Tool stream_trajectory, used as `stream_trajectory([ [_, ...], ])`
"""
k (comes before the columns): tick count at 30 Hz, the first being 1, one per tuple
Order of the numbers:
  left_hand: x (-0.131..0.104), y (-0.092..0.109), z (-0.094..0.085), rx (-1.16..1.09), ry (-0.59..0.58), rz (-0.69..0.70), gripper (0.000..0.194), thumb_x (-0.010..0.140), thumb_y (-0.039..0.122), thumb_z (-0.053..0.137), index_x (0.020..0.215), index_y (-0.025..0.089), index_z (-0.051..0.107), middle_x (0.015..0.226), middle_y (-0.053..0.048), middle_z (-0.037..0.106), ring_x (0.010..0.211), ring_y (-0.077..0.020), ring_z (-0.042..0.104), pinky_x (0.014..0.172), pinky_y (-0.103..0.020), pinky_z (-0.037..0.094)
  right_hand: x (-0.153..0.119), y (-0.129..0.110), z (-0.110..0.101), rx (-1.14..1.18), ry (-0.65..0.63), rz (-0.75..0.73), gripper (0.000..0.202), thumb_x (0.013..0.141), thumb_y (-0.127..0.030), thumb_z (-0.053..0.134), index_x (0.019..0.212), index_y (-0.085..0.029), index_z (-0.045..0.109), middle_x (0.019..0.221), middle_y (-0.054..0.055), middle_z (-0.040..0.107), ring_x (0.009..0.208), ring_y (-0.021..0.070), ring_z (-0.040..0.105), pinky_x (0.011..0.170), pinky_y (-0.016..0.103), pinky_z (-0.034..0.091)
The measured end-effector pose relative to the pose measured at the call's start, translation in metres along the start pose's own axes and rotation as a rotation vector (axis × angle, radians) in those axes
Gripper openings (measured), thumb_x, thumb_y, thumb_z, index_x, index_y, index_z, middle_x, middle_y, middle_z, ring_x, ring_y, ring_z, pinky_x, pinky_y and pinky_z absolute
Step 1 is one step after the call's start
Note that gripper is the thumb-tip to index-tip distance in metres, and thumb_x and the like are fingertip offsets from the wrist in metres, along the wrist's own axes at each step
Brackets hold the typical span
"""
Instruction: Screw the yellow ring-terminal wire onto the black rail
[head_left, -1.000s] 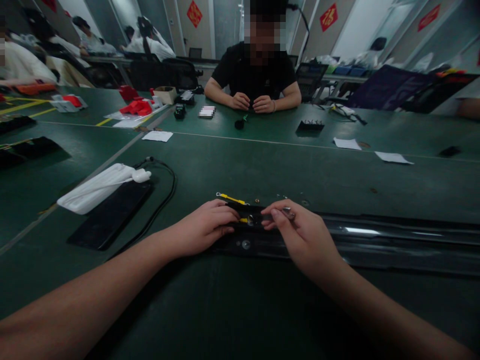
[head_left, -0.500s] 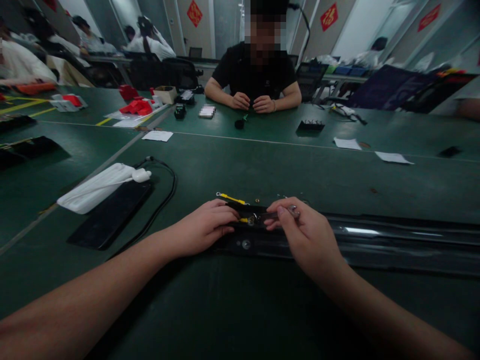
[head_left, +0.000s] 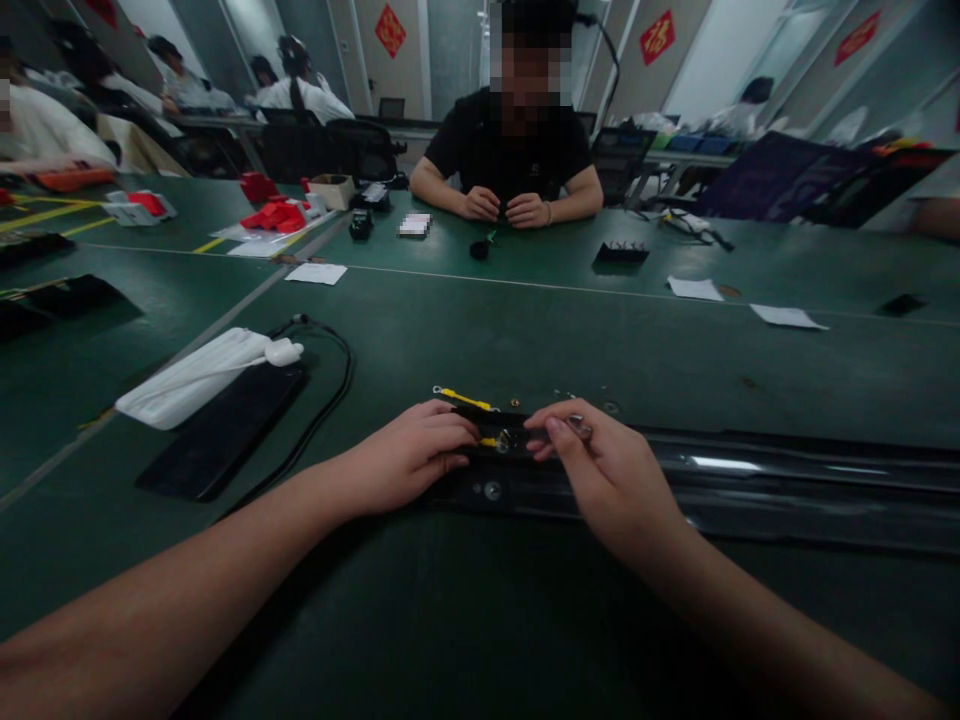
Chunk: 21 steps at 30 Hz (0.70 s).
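Observation:
A long glossy black rail (head_left: 750, 500) lies across the table in front of me. My left hand (head_left: 412, 450) is closed over its left end, fingers pressed against it. From under those fingertips a short yellow wire end (head_left: 487, 441) reaches a metal bolt (head_left: 504, 440) on the rail. In my right hand (head_left: 607, 455) is a small metal wrench (head_left: 576, 427), pinched between thumb and fingers just right of the bolt. Its far end is partly hidden by the fingers. Another yellow wire with ring terminals (head_left: 465, 398) rests behind the rail, near a small brass nut (head_left: 515, 403).
On the left lie a white power bank (head_left: 195, 375), a dark phone (head_left: 225, 435) and a black cable (head_left: 337, 390). Across the table (head_left: 525, 310) sits a person in black (head_left: 510, 150). Red parts (head_left: 277, 212) and paper slips (head_left: 316, 273) are farther back.
My right hand and the wrench have shifted slightly left, toward the bolt, and the wrench has turned a little. My left hand stays in place on the rail.

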<state>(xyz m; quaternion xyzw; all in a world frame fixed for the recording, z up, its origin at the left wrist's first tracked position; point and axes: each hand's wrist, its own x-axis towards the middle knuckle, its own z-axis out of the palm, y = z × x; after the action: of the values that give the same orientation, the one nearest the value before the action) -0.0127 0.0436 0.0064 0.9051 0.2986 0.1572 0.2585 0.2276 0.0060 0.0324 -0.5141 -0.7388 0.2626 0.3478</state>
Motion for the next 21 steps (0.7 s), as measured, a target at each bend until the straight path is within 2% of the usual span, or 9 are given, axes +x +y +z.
stream_trajectory([
  [11, -0.0002, 0.0001, 0.0005, -0.011, -0.001, 0.003, 0.016, 0.094, 0.013, 0.051, 0.106, 0.02, 0.06, 0.117, -0.006, 0.06, 0.116, -0.0228, 0.048, 0.104, -0.044, 0.038, 0.0024, 0.0007, -0.0004, 0.024, -0.017, 0.039, 0.02, 0.098, -0.025, 0.045, 0.098, -0.019, 0.064, 0.082, 0.003, 0.071, 0.074, 0.0169, 0.069, 0.068, 0.03, 0.052],
  [21, 0.0003, -0.0004, 0.0004, -0.019, 0.001, 0.014, 0.018, 0.095, 0.013, 0.05, 0.107, 0.021, 0.06, 0.116, -0.005, 0.061, 0.115, -0.0219, 0.048, 0.104, -0.042, 0.037, 0.0002, 0.0015, 0.0, 0.078, 0.057, 0.036, 0.021, 0.099, -0.027, 0.043, 0.098, -0.018, 0.062, 0.083, 0.002, 0.07, 0.071, 0.014, 0.069, 0.066, 0.027, 0.053],
])
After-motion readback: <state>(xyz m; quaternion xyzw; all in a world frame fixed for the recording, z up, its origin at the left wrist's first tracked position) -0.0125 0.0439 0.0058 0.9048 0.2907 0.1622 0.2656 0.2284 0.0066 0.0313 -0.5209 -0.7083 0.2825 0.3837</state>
